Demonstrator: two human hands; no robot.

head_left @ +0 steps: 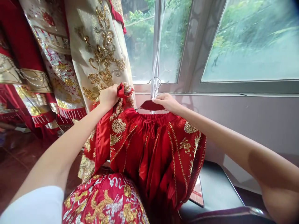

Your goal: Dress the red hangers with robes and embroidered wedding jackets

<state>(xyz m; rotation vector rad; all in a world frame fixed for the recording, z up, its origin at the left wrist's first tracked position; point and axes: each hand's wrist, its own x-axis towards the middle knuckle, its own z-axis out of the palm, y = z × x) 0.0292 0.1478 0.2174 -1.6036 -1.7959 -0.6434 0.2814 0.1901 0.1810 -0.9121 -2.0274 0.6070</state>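
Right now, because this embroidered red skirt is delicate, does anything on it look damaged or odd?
One thing stands out: the skirt's top corner is bunched and twisted in the left hand, turning the plain red lining outward, instead of lying flat beside the waistband. The right hand rests on the red hanger. No tear shows from this view.

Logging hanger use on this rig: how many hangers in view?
1. A red hanger with a metal hook, held by the right hand in front of the window. Others may be hidden among the hanging embroidered garments.
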